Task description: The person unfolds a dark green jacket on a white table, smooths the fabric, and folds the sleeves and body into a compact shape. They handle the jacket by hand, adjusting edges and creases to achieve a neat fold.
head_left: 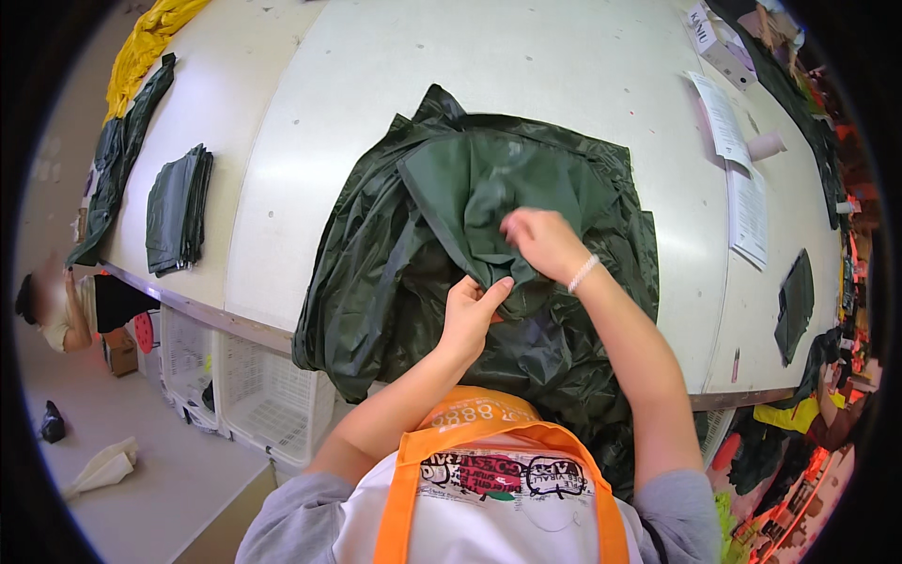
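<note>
A large dark green shiny garment (413, 244) lies crumpled on the white work table (526, 66), hanging over its near edge. My left hand (470, 315) pinches a fold of the fabric near the garment's middle. Just above it, my right hand (543, 242), with a beaded bracelet on the wrist, grips the same fold of cloth. Both forearms come up from the bottom, over an orange apron strap.
A folded stack of dark green pieces (178, 211) and a long green strip (122, 160) with yellow cloth (146, 42) lie at the table's left. Papers (742, 179) and a small dark piece (797, 305) lie right. White baskets (263, 399) stand under the table; a person (52, 310) is at far left.
</note>
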Tool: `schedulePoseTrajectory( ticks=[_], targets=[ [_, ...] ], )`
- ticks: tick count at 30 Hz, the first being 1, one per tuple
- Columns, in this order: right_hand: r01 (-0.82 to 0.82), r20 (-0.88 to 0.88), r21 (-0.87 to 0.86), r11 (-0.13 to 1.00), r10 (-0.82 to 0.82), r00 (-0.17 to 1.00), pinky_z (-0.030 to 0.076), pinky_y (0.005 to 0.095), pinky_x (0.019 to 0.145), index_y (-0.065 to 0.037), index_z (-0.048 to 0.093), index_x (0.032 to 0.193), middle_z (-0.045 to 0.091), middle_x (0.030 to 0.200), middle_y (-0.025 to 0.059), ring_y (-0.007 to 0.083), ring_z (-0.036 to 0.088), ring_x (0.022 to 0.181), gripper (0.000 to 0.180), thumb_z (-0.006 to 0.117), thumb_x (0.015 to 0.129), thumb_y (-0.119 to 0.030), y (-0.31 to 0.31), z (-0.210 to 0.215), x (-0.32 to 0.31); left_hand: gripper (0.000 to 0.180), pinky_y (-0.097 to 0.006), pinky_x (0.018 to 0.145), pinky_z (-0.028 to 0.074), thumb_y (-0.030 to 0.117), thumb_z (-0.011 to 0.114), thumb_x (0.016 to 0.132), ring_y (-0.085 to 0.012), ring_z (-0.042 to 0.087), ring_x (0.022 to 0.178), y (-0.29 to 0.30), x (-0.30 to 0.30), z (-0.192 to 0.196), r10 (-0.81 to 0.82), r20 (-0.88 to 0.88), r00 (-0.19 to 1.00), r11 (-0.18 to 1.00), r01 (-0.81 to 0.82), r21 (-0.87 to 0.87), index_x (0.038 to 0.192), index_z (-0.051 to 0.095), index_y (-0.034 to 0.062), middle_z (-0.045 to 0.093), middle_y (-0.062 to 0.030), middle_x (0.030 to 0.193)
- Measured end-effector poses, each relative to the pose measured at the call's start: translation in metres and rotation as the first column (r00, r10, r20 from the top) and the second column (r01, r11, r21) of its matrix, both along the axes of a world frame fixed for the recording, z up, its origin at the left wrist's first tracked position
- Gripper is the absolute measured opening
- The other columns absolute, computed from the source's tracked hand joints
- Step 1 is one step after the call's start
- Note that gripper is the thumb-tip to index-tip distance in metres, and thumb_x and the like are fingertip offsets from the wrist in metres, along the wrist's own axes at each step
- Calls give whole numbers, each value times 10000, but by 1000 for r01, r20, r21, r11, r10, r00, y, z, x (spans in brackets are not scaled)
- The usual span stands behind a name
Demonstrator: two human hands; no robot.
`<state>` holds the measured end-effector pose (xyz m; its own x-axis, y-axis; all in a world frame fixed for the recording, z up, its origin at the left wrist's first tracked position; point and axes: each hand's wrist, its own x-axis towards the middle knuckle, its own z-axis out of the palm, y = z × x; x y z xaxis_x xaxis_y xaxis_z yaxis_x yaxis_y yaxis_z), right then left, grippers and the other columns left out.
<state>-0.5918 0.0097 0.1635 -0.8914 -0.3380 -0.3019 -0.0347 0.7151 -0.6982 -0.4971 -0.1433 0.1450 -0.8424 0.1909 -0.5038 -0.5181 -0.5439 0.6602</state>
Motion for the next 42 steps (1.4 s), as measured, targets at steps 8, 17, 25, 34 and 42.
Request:
schedulePoseTrajectory(
  ticks=[8,17,25,34,42],
  targets=[
    [36,577,-393,919,216,788,497,295,709,38,645,970,677,882,88,153,619,780,240,535,868,-150,-13,-151,-35,173,-280,741,509,103,544,923,-152,632,851,-2,-27,41,-84,-187,979,996,90,26,1056,585,1,646,-74,1011],
    [493,-397,-212,844,-535,745,480,299,672,-27,531,1115,518,1166,121,216,567,762,364,618,765,29,60,-39,101,598,-336,864,459,-46,679,674,-253,553,1059,-67,-91,5,-314,-582,750,504,-388,-772,1229,471,26,483,-145,1266],
    [545,-659,-317,776,-594,462,468,310,799,-1,515,1103,481,1243,170,277,566,952,316,428,820,110,33,-88,62,224,-303,861,460,-70,669,638,-261,608,987,-52,-114,14,-548,-713,438,575,-422,-701,849,641,3,626,-114,1091],
    [550,-272,-312,775,-627,730,344,233,506,7,575,802,473,582,2,59,385,544,197,617,890,-164,105,-25,40,324,-422,811,447,100,811,595,-332,581,817,-63,-139,32,-495,-762,418,114,-838,-533,843,611,43,614,-104,827],
    [555,-278,-274,786,-617,736,347,244,504,2,565,811,475,576,28,80,385,530,216,609,896,-191,92,-48,33,441,-379,890,399,232,722,709,-248,511,1058,-5,-59,-74,-867,-377,327,209,-448,-869,1094,591,61,548,-71,1137]
  ],
)
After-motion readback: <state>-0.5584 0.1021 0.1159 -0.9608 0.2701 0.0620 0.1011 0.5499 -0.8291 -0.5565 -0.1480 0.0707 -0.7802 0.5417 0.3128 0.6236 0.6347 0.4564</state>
